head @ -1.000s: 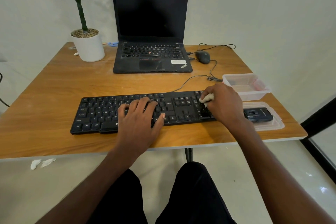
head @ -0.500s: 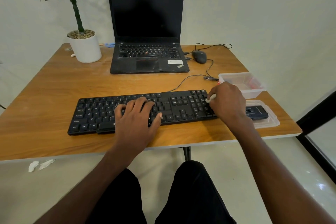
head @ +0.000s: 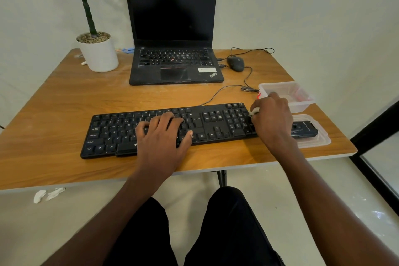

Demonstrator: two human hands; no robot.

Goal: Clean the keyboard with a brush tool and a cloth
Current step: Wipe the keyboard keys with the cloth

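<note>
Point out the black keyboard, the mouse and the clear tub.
black keyboard (head: 216, 123): head view, bare keys between the hands.
mouse (head: 235, 63): head view, middle of its back.
clear tub (head: 302, 101): head view, near right wall.

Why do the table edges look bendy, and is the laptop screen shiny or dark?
In the head view, the wide-angle lens bows the table edges outward; the real edges are probably straight. The laptop screen is dark, with no glare on it. The light is soft and even, so the left hand on the keyboard casts only a faint shadow. Everything looks fairly sharp.
</note>
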